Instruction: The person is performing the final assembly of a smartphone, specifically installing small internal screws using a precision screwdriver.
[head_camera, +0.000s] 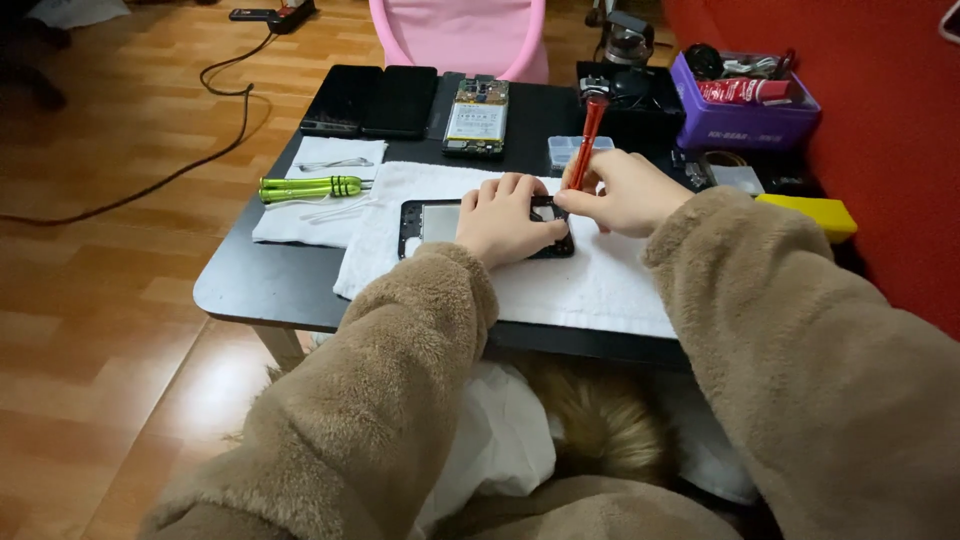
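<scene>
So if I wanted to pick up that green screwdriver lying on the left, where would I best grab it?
Probably around the middle of its handle, coming straight down from above. The green screwdriver lies flat and crosswise on a white cloth, with open space on both long sides, so fingers can close across its round handle. Its thin metal tip points right, toward the white towel, and offers less to hold.
</scene>
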